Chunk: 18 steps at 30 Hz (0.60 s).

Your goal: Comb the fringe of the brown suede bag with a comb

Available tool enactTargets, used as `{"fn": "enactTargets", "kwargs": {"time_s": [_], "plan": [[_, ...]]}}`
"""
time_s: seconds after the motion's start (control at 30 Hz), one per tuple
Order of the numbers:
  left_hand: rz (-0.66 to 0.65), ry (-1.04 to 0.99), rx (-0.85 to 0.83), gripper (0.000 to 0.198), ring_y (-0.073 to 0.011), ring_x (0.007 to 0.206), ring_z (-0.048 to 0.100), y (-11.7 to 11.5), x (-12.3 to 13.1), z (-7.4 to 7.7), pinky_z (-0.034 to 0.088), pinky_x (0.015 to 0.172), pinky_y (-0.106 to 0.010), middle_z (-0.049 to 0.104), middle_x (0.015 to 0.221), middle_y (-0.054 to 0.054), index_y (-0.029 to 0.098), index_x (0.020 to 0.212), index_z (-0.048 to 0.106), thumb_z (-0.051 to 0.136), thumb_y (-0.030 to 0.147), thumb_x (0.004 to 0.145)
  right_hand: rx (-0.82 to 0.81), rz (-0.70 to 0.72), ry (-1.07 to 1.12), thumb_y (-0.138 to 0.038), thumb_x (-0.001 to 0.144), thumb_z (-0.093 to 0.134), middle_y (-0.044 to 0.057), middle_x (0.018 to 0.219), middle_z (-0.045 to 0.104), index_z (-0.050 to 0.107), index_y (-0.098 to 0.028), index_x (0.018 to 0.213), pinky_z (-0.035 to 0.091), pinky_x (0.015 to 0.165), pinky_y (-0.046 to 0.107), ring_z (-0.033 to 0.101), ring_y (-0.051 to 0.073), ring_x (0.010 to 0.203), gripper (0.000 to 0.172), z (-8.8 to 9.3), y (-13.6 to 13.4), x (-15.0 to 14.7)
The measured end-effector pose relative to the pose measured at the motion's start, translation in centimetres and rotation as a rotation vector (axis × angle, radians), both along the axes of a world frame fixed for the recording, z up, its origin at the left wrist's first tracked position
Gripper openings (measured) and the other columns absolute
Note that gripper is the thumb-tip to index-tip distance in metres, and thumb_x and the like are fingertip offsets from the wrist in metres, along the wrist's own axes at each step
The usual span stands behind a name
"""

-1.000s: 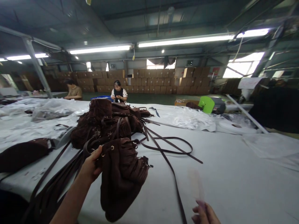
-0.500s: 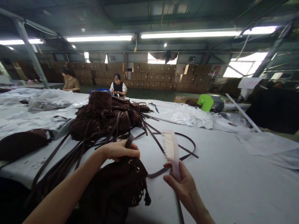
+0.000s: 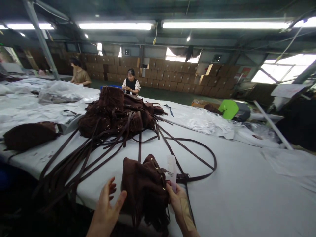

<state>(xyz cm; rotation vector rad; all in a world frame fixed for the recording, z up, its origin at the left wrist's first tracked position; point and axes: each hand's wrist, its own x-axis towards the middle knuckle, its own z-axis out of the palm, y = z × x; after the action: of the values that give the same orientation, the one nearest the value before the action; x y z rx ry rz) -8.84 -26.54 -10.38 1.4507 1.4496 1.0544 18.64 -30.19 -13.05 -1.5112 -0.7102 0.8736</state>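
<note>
A dark brown fringed bag [image 3: 143, 184] with brass eyelets and a long strap stands at the front edge of the table. My left hand [image 3: 108, 204] is just left of the bag, fingers spread, holding nothing; its thumb is close to the bag's side, and I cannot tell whether it touches. On the other side, my right hand [image 3: 178, 197] grips a pale comb [image 3: 172, 171], teeth pointing up and left. That hand's fingers also lie against the bag's right edge, partly hidden there. Behind lies a heap of similar brown bags [image 3: 116, 113] with trailing straps.
Another brown bag [image 3: 31, 135] lies at the left. Clear plastic wrap [image 3: 195, 120] and a lime-green device [image 3: 228, 109] are on the right side of the white table [image 3: 237, 191]. Two people work beyond it, before stacked cartons [image 3: 168, 74]. Straps [image 3: 74, 164] hang over the front edge.
My left hand has let go of the bag's top and moved down to its left. The bag has turned, and my right hand has brought the comb against its right side. The view has shifted.
</note>
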Motion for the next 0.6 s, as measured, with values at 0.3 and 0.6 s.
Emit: {"fn": "enactTargets", "kwargs": {"time_s": [0.3, 0.6], "plan": [[-0.016, -0.116, -0.03, 0.053, -0.0341, 0.111, 0.06, 3.1, 3.7, -1.4, 0.043, 0.101, -0.049, 0.067, 0.112, -0.017, 0.012, 0.115, 0.059, 0.04, 0.055, 0.092, 0.069, 0.049, 0.058, -0.064, 0.062, 0.077, 0.008, 0.085, 0.07, 0.066, -0.012, 0.097, 0.053, 0.066, 0.03, 0.063, 0.022, 0.078, 0.064, 0.2, 1.0, -3.6], [-0.816, -0.424, -0.148, 0.038, -0.021, 0.085, 0.062, 5.0, 2.2, 7.1, 0.048, 0.074, -0.027, 0.07, 0.095, -0.005, 0.014, 0.112, 0.067, 0.059, 0.044, 0.089, 0.05, -0.034, 0.221, -0.055, 0.052, 0.09, 0.008, 0.083, 0.074, 0.068, -0.014, 0.103, 0.059, 0.068, 0.033, 0.07, 0.027, 0.077, 0.069, 3.1, -4.8, 2.3]]}}
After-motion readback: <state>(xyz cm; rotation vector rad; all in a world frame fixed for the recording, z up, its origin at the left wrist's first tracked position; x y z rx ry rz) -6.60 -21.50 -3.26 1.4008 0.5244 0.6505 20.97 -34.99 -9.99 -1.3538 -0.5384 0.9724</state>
